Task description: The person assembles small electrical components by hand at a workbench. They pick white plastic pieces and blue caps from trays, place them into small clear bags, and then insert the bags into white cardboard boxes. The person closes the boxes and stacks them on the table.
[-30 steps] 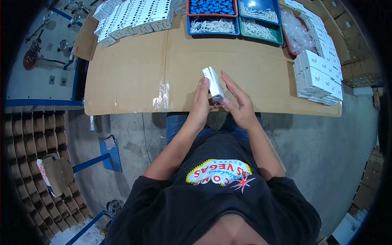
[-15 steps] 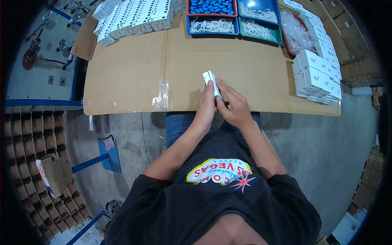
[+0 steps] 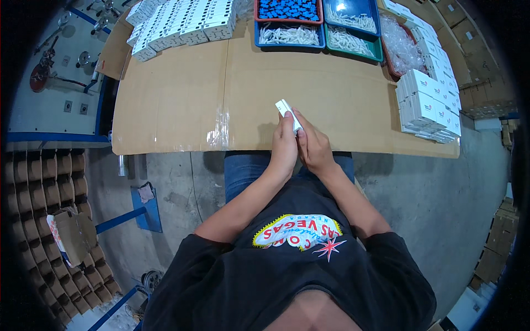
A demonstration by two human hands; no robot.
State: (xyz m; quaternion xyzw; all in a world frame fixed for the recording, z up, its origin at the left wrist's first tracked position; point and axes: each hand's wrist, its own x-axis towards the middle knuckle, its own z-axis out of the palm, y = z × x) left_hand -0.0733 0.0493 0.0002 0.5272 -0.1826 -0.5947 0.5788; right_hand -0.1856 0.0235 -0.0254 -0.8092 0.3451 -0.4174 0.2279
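Observation:
A small white box [image 3: 283, 106] is held between my two hands, above the near edge of the cardboard-covered table. My left hand [image 3: 284, 144] grips it from the left, its thumb lying along the box. From the right my right hand [image 3: 316, 144] closes around it, fingers pressed against the side. The box tilts with its far end up and to the left; its near end is partly hidden by my fingers.
Rows of white boxes [image 3: 185, 25] stand at the far left. Trays hold blue pieces [image 3: 290, 9] and white slender parts [image 3: 291, 36]. A red-brown basket [image 3: 391, 62] contains clear plastic. At the right are stacked flat white boxes [image 3: 424, 102]. Cardboard [image 3: 171, 105] covers the table.
Both hands have drawn closer around the white box. My right hand's fingers, stretched out before, have curled in, and the box has turned slightly.

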